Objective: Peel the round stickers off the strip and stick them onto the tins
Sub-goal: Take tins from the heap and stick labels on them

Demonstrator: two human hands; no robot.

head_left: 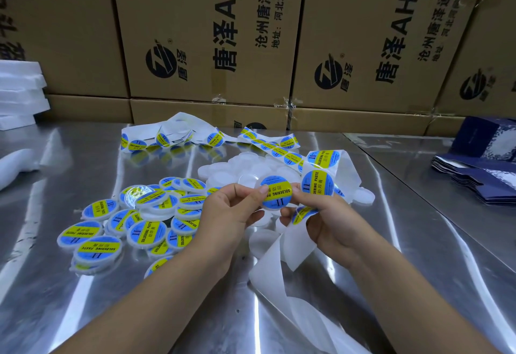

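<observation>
My left hand (231, 208) grips a small round white tin (276, 193) above the steel table, its thumb on the blue and yellow "soldering paste" sticker that covers the tin's top. My right hand (321, 214) holds the white backing strip (321, 177) and touches the tin's right edge; its fingers curl round the strip. The strip loops up behind my right hand with several stickers on it, and its empty tail (279, 264) hangs down to the table.
Several labelled tins (145, 222) lie piled to the left on the steel table (83, 158). Bare white tins (251, 169) sit behind my hands. More sticker strip (173, 135) lies at the back. Cardboard boxes (209, 32) wall the rear; blue flat cartons (480, 174) lie right.
</observation>
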